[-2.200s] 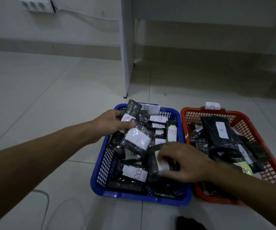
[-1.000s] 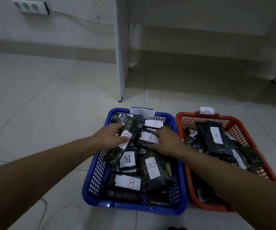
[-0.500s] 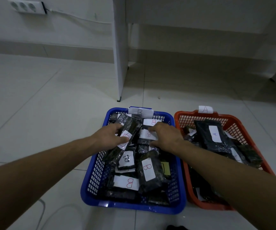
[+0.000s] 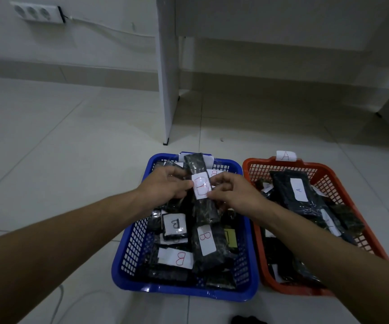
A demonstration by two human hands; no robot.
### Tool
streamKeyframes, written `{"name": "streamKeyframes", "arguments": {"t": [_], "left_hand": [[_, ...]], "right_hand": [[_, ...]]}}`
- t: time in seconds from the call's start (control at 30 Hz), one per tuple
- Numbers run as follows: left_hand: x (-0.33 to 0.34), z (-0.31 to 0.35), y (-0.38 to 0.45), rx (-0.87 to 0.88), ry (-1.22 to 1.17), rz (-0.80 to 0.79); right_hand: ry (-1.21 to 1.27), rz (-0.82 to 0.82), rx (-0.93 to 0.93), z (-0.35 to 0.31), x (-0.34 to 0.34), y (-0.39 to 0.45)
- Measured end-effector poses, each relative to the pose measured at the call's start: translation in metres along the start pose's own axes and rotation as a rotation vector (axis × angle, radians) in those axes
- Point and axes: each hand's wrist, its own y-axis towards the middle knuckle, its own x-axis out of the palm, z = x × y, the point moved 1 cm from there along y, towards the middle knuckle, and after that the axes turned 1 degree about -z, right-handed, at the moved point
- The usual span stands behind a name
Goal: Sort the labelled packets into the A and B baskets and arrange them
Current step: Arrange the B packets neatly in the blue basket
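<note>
A blue basket (image 4: 131, 274) holds several dark packets with white B labels, among them one at the front (image 4: 180, 258) and one upright beside it (image 4: 206, 239). Over the basket's far half, both hands hold a long dark packet (image 4: 204, 210) with a red-lettered white label. My left hand (image 4: 165, 185) grips its left edge and my right hand (image 4: 232, 192) pinches its right edge at the label. The orange basket (image 4: 324, 174), tagged A (image 4: 285, 155), stands to the right with dark packets, the top one labelled A (image 4: 298, 189).
Both baskets sit on a pale tiled floor. A white furniture panel (image 4: 166, 90) stands behind the blue basket. A socket strip (image 4: 36, 12) with a cable hangs on the wall at upper left. A white cable (image 4: 59, 300) lies on the floor at lower left.
The long packet held by my left hand has swung upright toward the middle. My right hand left the packets in the basket and took hold of its right edge.
</note>
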Motion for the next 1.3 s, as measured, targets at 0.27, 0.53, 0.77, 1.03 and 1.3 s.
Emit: {"name": "streamKeyframes", "arguments": {"t": [0.27, 0.53, 0.77, 1.03, 1.3], "left_hand": [[-0.030, -0.023, 0.022, 0.190, 0.756, 0.223], [-0.023, -0.036, 0.029, 0.153, 0.862, 0.105], [-0.015, -0.038, 0.029, 0.128, 0.848, 0.122], [-0.011, -0.031, 0.019, 0.100, 0.675, 0.058], [-0.057, -0.007, 0.004, 0.079, 0.278, 0.236]], "right_hand": [[-0.434, 0.311, 0.079, 0.024, -0.025, 0.016], [-0.348, 0.336, 0.114, 0.029, -0.018, 0.034], [-0.449, 0.369, 0.068, 0.024, -0.016, 0.035], [-0.794, 0.286, -0.172, 0.000, 0.000, 0.016], [-0.415, 0.067, -0.203, -0.019, 0.022, 0.012]]}}
